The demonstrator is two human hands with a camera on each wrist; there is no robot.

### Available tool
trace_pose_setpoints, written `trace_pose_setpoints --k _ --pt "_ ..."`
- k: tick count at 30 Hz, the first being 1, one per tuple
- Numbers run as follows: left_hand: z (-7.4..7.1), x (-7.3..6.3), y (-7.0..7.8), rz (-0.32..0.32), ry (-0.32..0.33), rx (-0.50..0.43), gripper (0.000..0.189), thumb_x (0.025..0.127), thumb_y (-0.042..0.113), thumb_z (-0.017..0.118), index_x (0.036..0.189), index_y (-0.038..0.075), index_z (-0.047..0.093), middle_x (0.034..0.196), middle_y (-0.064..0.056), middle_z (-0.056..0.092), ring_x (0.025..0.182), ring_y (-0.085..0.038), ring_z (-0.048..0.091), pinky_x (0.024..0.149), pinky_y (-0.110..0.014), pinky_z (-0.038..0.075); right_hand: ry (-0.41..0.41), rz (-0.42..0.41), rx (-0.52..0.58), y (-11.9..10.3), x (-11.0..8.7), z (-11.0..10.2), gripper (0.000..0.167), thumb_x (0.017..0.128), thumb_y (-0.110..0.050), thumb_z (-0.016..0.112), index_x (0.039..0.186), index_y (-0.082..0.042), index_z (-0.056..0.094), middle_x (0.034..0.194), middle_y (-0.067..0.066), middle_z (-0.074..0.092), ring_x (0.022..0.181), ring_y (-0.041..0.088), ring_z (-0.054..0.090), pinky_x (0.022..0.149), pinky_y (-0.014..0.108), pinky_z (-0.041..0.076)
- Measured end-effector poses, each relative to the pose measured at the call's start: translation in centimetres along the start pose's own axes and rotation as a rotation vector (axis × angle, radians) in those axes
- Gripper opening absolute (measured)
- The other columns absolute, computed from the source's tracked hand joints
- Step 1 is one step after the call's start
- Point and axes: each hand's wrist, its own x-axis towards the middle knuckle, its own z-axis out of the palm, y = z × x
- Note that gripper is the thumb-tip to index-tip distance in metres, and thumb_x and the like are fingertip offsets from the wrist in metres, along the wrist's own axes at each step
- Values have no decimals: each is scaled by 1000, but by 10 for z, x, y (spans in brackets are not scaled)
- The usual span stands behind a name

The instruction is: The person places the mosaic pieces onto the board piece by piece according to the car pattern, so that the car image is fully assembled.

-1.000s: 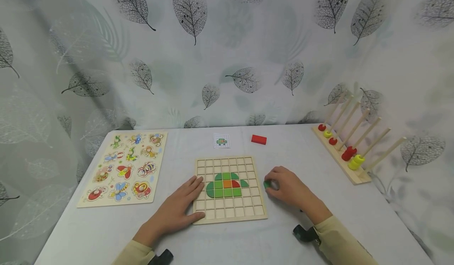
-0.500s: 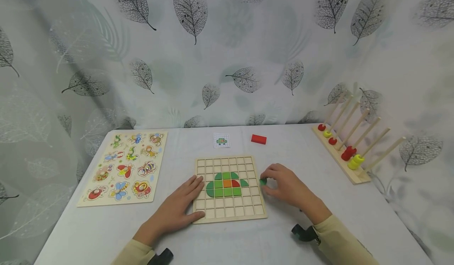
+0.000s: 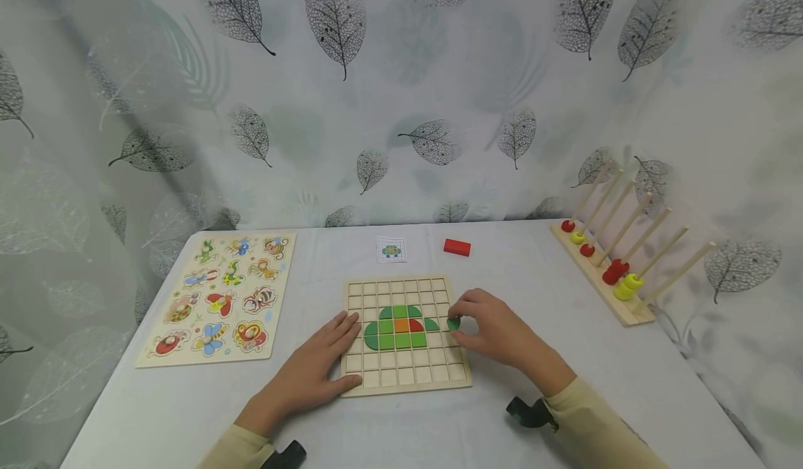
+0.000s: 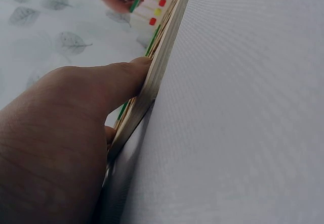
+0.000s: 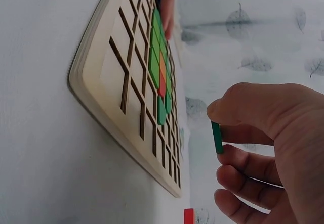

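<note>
My right hand (image 3: 492,326) pinches a dark green tile (image 5: 217,137) between thumb and fingertips, over the right edge of the wooden grid board (image 3: 401,378). The tile's full outline is partly hidden by the fingers. My left hand (image 3: 316,364) rests on the board's left edge with its fingers extended; in the left wrist view its thumb (image 4: 126,77) lies on the rim. Near the middle of the grid sit several green tiles (image 3: 385,341), an orange tile (image 3: 401,325) and a red tile (image 3: 416,325).
A small pattern card (image 3: 392,250) and a red block (image 3: 457,247) lie behind the board. To the left is an insect picture puzzle (image 3: 219,302); at the right stands a wooden peg rack (image 3: 605,277) with red and yellow beads. A leaf-print curtain hangs behind the table.
My right hand has moved left with the green tile, from beside the board to over its right edge. The left hand has stayed in place.
</note>
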Motion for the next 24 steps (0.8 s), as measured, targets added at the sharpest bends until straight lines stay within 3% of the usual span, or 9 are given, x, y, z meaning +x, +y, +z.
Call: trace_pose_setpoints --k 16,24 --pt "0 -1 0 -8 -2 -6 90 100 60 69 168 8 40 176 -4 32 164 -30 23 126 -56 33 -61 -14 21 -13 10 18 19 89 -21 90 106 -20 82 108 -9 67 106 13 63 92 36 62" --pt "1 -1 -1 -1 3 7 90 100 60 68 168 8 41 176 -4 32 164 -29 24 126 -55 34 -59 -78 -18 -11 10 29 17 88 -18 89 103 -18 81 101 -8 67 97 11 61 83 32 59"
